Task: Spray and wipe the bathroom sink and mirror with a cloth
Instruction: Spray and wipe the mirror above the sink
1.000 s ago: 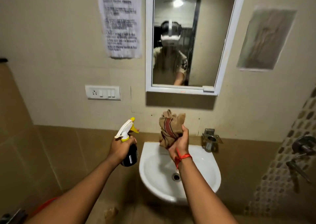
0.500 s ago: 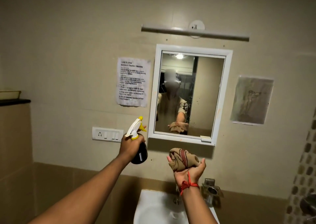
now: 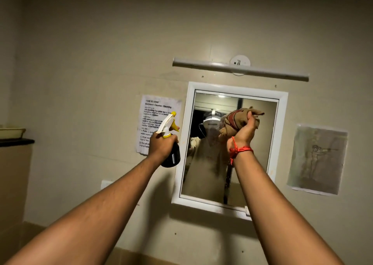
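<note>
Right hand [image 3: 243, 135] fingers were clenched around a bunched tan cloth [image 3: 236, 120], raised in front of the mirror [image 3: 260, 159] glass. Left hand [image 3: 161, 145] was wrapped tight on the spray bottle [image 3: 171, 143], nozzle toward the mirror frame just beside it; printed notice [image 3: 155, 111] behind that hand.

Count, taking the mirror [image 3: 230, 151] as landmark: one mirror, one tube light [image 3: 240, 69] above it, and two paper sheets on the wall, a printed notice [image 3: 156, 111] left of it and a drawing [image 3: 316, 159] right of it. Two hands up in front: left hand [image 3: 161, 146] with one spray bottle [image 3: 171, 143], right hand [image 3: 243, 134] with one cloth [image 3: 237, 119] and one red wrist thread [image 3: 239, 150]. One tray [image 3: 12, 133] far left of it.
</note>
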### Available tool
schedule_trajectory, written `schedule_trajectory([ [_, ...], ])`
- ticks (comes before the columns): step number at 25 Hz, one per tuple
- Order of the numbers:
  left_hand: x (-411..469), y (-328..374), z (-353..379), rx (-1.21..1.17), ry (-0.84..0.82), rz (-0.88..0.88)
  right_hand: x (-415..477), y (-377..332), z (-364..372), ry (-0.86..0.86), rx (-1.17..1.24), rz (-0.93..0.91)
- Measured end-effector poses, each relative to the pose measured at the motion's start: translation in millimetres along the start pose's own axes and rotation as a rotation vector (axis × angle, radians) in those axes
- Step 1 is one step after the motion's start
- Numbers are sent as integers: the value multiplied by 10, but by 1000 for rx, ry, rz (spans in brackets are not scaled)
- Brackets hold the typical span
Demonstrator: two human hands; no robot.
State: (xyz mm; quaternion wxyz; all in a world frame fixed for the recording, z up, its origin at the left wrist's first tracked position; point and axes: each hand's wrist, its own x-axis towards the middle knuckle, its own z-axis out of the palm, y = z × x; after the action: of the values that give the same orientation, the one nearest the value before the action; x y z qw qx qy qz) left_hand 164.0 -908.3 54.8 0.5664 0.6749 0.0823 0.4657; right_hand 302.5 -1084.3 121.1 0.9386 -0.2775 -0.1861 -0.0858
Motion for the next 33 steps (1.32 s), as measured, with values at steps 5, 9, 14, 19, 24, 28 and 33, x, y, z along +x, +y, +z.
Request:
schedule_trajectory([
  [5,345,-52,96,98,-6,26,232,-13,159,-78,-131,-230],
  [9,473,-255,58,64,-19,75,235,248,200,-230,-565,-520],
  [14,818,-466,-62,-33,87,59,466,419,792,-467,-1347,-1160],
  [19,983,-706,-140,-60,46,87,865,721,1287,-551,-2071,-1370],
  [24,950,-1177,-191,31,-131,20,762,1059,784,-738,-1926,-1447],
  [28,749,-1578,-136,77,-181,-47,360,1568,-87,-854,-1824,-1488],
  [33,328,-2093,-79,134,-155,-212,-254,2252,-1275,-1049,-1877,-1332],
])
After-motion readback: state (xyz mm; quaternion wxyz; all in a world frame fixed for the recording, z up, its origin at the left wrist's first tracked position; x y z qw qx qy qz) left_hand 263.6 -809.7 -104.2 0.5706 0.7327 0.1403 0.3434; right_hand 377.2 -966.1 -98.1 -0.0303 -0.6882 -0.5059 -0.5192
